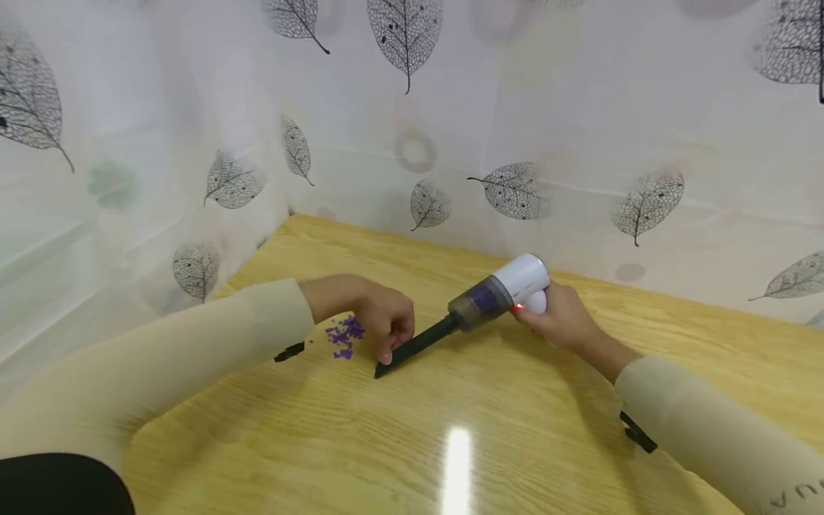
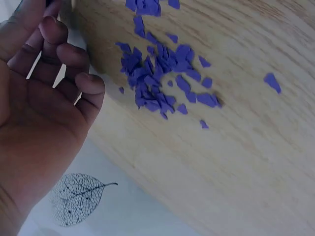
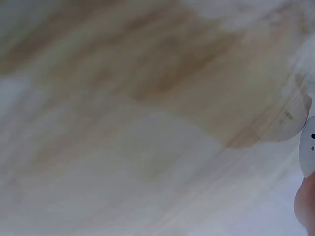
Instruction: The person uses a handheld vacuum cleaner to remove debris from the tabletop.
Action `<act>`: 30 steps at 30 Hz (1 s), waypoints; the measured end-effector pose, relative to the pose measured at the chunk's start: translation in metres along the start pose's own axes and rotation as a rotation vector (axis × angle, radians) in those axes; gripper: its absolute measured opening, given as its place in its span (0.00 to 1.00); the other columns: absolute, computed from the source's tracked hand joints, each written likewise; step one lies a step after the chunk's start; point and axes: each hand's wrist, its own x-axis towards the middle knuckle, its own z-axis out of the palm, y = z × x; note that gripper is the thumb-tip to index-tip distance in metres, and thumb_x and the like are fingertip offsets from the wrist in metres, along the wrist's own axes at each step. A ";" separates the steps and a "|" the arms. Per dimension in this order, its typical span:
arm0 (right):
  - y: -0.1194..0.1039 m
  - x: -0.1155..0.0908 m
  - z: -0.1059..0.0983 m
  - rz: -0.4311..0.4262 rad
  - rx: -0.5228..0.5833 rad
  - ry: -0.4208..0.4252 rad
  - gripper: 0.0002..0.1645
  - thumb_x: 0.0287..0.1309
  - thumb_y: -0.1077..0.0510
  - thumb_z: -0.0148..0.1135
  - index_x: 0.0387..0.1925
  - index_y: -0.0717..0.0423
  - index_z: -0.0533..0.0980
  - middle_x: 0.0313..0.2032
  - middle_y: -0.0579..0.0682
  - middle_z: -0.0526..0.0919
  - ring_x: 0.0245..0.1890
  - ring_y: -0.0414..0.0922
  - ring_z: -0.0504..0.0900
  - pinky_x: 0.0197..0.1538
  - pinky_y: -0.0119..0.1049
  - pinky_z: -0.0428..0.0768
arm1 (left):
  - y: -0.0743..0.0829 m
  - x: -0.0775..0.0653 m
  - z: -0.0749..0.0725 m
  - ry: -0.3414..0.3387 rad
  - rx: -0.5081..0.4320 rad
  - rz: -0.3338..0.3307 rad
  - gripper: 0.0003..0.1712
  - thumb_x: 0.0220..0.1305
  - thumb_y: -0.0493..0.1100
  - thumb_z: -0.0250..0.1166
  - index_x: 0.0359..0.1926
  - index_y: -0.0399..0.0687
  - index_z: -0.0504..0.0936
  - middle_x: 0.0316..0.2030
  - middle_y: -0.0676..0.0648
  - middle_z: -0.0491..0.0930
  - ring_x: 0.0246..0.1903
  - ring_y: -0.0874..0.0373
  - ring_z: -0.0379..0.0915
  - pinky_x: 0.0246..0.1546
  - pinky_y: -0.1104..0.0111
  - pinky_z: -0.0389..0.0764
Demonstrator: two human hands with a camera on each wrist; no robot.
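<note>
A handheld vacuum cleaner (image 1: 523, 277) with a white body, a see-through dust cup (image 1: 479, 304) and a long black crevice nozzle (image 1: 425, 340) slants over the table, its tip low to the left. My right hand (image 1: 561, 318) grips the white handle, where a small red light glows. At the nozzle's tip, my left hand (image 1: 385, 320) pinches the black end between thumb and fingers. Purple scraps (image 2: 152, 73) lie in a loose pile beside the left hand, with dark purple bits inside the cup. In the right wrist view only a sliver of handle (image 3: 308, 147) shows.
The wood-grain table (image 1: 360, 436) meets a pale curtain (image 1: 360, 121) with leaf prints along its back and left side. A bright reflection shines on the tabletop near the front. A black rounded shape (image 1: 61, 486) fills the lower left corner.
</note>
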 end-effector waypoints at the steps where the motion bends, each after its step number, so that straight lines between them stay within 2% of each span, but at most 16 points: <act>1: 0.000 0.000 -0.001 -0.001 0.001 -0.001 0.20 0.49 0.50 0.66 0.37 0.61 0.71 0.20 0.50 0.77 0.19 0.42 0.73 0.22 0.34 0.72 | 0.000 0.001 0.000 -0.007 -0.008 0.002 0.11 0.48 0.40 0.73 0.20 0.45 0.78 0.17 0.56 0.74 0.19 0.68 0.64 0.25 0.78 0.67; 4: 0.001 -0.001 -0.003 -0.019 0.008 -0.004 0.20 0.49 0.51 0.66 0.35 0.62 0.71 0.19 0.50 0.77 0.18 0.41 0.73 0.21 0.34 0.72 | 0.000 0.003 0.002 -0.013 -0.023 0.014 0.11 0.48 0.40 0.73 0.19 0.46 0.78 0.17 0.58 0.74 0.19 0.68 0.66 0.26 0.78 0.68; 12: 0.009 0.001 -0.012 -0.013 0.032 -0.053 0.18 0.50 0.51 0.66 0.31 0.61 0.71 0.18 0.49 0.78 0.16 0.39 0.74 0.20 0.33 0.73 | 0.005 0.009 0.011 0.060 -0.033 0.068 0.09 0.49 0.41 0.72 0.21 0.47 0.78 0.16 0.59 0.73 0.19 0.69 0.67 0.26 0.79 0.68; 15: 0.016 0.000 -0.013 -0.008 0.039 -0.049 0.17 0.50 0.51 0.66 0.30 0.60 0.72 0.17 0.49 0.77 0.15 0.39 0.74 0.20 0.34 0.74 | 0.006 0.010 0.012 0.073 -0.056 0.058 0.10 0.51 0.41 0.70 0.22 0.48 0.76 0.17 0.59 0.72 0.20 0.69 0.67 0.27 0.78 0.68; 18: 0.022 -0.003 -0.014 0.009 0.076 -0.050 0.16 0.50 0.53 0.65 0.31 0.61 0.71 0.17 0.49 0.77 0.14 0.40 0.74 0.20 0.34 0.75 | 0.007 0.011 0.012 0.063 -0.130 0.054 0.11 0.54 0.40 0.68 0.24 0.48 0.72 0.20 0.57 0.71 0.22 0.67 0.66 0.27 0.77 0.68; 25: 0.029 -0.008 -0.016 0.054 0.133 -0.061 0.16 0.52 0.55 0.63 0.35 0.62 0.70 0.18 0.51 0.77 0.15 0.41 0.75 0.20 0.36 0.76 | 0.004 0.010 0.011 0.023 -0.297 0.109 0.09 0.61 0.38 0.62 0.30 0.46 0.68 0.19 0.55 0.68 0.20 0.65 0.61 0.26 0.76 0.65; 27: 0.029 -0.008 -0.016 0.059 0.138 -0.060 0.16 0.53 0.55 0.63 0.35 0.62 0.70 0.19 0.51 0.78 0.15 0.40 0.75 0.21 0.36 0.76 | 0.001 0.008 0.011 0.001 -0.370 0.107 0.08 0.62 0.36 0.60 0.33 0.45 0.67 0.20 0.54 0.71 0.20 0.65 0.61 0.26 0.76 0.64; 28: 0.029 -0.008 -0.016 0.061 0.139 -0.059 0.16 0.53 0.55 0.62 0.35 0.62 0.70 0.19 0.51 0.78 0.15 0.40 0.75 0.21 0.35 0.76 | 0.000 0.008 0.011 -0.006 -0.395 0.103 0.08 0.63 0.37 0.59 0.35 0.45 0.66 0.19 0.54 0.70 0.19 0.65 0.60 0.25 0.75 0.63; 30: 0.029 -0.009 -0.017 0.066 0.146 -0.057 0.16 0.54 0.54 0.62 0.35 0.63 0.69 0.19 0.51 0.78 0.15 0.39 0.75 0.21 0.35 0.76 | -0.002 0.006 0.010 -0.015 -0.430 0.086 0.07 0.64 0.37 0.57 0.38 0.45 0.66 0.21 0.53 0.75 0.20 0.64 0.60 0.26 0.75 0.62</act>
